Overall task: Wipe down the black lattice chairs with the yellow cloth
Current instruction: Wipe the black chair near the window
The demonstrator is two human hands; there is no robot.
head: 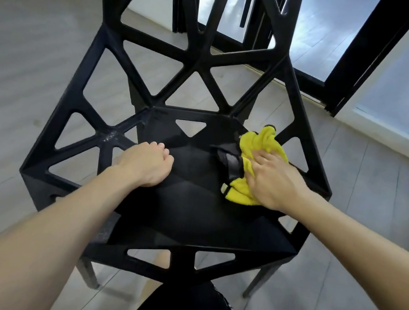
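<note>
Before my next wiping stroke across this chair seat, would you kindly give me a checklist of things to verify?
1. Cloth under the right hand: ok, the hand presses it onto the right side of the seat.
2. Left hand bracing: ok, it rests on the seat with its fingers curled.
3. Stroke path: ok, only bare seat lies between the hands.
4. Cloth spread flat: not ok, it is bunched.
5. Left strut clean: not ok, pale specks show on it.
6. Cloth damp enough: cannot tell.
</note>
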